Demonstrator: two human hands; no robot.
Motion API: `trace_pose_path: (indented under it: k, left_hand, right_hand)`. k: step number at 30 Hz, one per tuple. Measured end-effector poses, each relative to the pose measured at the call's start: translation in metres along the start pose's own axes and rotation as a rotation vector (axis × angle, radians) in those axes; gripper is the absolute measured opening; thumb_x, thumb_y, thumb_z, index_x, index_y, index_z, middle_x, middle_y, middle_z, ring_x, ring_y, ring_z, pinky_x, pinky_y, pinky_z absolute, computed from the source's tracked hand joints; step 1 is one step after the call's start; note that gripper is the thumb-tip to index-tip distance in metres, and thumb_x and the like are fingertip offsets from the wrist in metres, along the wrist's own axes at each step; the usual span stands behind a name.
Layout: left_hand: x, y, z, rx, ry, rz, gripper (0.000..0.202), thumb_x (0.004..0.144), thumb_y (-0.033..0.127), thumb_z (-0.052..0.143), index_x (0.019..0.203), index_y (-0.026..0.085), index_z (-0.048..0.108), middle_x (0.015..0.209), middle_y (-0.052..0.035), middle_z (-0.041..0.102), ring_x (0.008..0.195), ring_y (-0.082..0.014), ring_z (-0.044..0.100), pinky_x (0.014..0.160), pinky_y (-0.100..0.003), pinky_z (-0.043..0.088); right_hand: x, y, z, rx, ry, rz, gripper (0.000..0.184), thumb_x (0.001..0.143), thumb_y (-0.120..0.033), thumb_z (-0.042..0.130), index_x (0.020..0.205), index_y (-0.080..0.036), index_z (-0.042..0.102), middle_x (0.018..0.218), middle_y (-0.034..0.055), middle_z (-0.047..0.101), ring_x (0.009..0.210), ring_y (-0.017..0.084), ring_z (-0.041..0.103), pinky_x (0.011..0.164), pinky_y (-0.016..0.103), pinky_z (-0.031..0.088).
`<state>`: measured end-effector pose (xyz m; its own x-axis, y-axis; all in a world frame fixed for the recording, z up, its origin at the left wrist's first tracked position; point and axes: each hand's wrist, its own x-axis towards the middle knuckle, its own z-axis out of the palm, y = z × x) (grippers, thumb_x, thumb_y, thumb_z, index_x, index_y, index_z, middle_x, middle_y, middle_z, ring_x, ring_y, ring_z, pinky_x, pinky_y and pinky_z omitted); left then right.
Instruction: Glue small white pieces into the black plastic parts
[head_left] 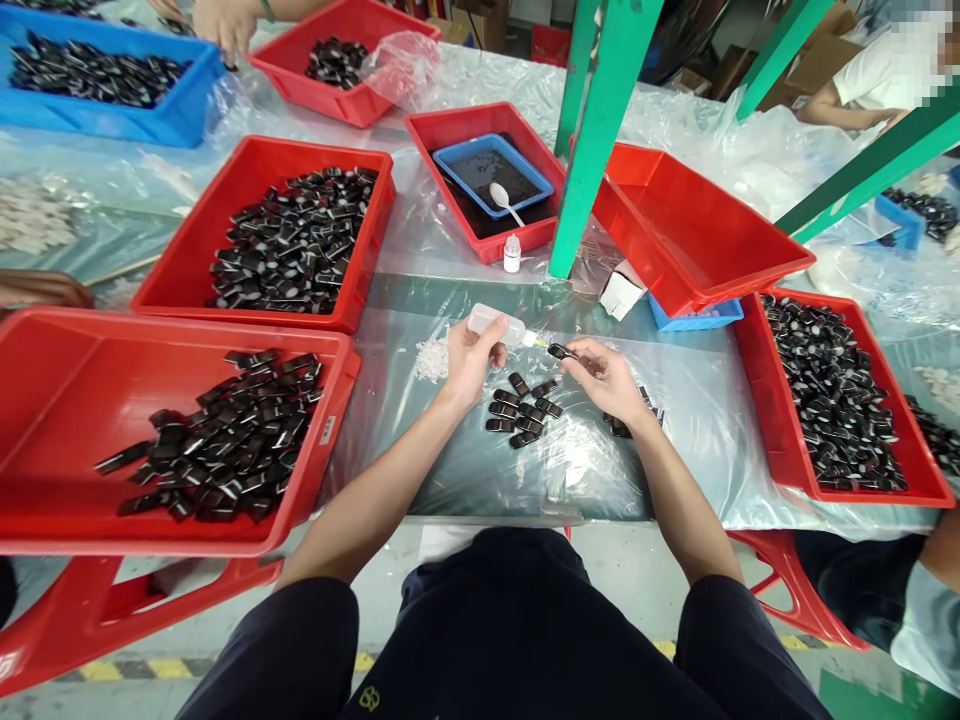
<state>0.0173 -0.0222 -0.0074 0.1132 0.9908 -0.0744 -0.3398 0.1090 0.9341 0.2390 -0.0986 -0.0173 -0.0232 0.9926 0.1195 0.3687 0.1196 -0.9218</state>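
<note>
My left hand (472,362) is closed around a translucent squeeze bottle (496,324), tilted with its thin nozzle pointing right. Between the fingers of my right hand (604,376) is a small glossy black part (561,352). The nozzle tip is close to this part; whether they touch I cannot tell. On the plastic-covered table below lies a loose group of similar black parts (527,411). A few more black parts (619,425) sit under my right wrist, partly hidden. Left of my left hand is a pile of small white pieces (433,360).
Red bins (341,390) of black parts stand at left, another red bin (946,490) at right. Behind are a green post (577,200), a small white bottle (512,254) and a blue tray (450,152) with a spoon (501,197). Co-workers' hands (229,25) show at the edges.
</note>
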Motion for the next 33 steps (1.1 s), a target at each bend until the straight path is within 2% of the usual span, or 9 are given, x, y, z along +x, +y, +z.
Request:
trace_pose_path:
  k: [7, 15, 25, 33]
  left_hand:
    - [-0.001, 0.001, 0.000, 0.008, -0.029, 0.002, 0.055, 0.066, 0.067, 0.098, 0.076, 0.019, 0.074, 0.053, 0.0030, 0.058, 0.044, -0.0091, 0.048, 0.043, -0.025, 0.034]
    - [0.001, 0.001, -0.001, 0.014, -0.031, -0.014, 0.058, 0.062, 0.068, 0.099, 0.077, 0.019, 0.074, 0.056, 0.0017, 0.061, 0.044, -0.0095, 0.050, 0.042, -0.025, 0.034]
    - [0.000, 0.002, -0.002, 0.020, -0.068, -0.018, 0.058, 0.064, 0.070, 0.099, 0.079, 0.020, 0.073, 0.055, 0.0023, 0.061, 0.044, -0.0103, 0.050, 0.043, -0.025, 0.033]
    - [0.001, 0.000, -0.003, 0.030, -0.078, -0.002, 0.057, 0.066, 0.070, 0.098, 0.079, 0.020, 0.074, 0.055, 0.0019, 0.061, 0.043, -0.0100, 0.049, 0.043, -0.025, 0.033]
  right_hand:
    - [-0.001, -0.001, 0.000, 0.038, -0.029, -0.010, 0.059, 0.101, -0.082, 0.070, 0.113, -0.024, 0.072, 0.083, 0.0033, 0.079, 0.067, 0.018, 0.061, 0.062, 0.033, 0.042]
    - [-0.001, -0.001, 0.000, 0.039, -0.016, -0.019, 0.056, 0.101, -0.079, 0.072, 0.109, -0.023, 0.072, 0.081, 0.0027, 0.079, 0.065, 0.016, 0.058, 0.062, 0.033, 0.040]
    - [-0.002, -0.007, 0.000, 0.035, -0.027, -0.017, 0.049, 0.102, -0.071, 0.073, 0.107, -0.023, 0.070, 0.081, 0.0032, 0.081, 0.066, 0.017, 0.060, 0.062, 0.034, 0.038]
    - [-0.002, -0.011, 0.000, 0.033, -0.027, -0.010, 0.052, 0.101, -0.076, 0.073, 0.103, -0.024, 0.068, 0.078, 0.0027, 0.080, 0.063, 0.017, 0.059, 0.062, 0.034, 0.038]
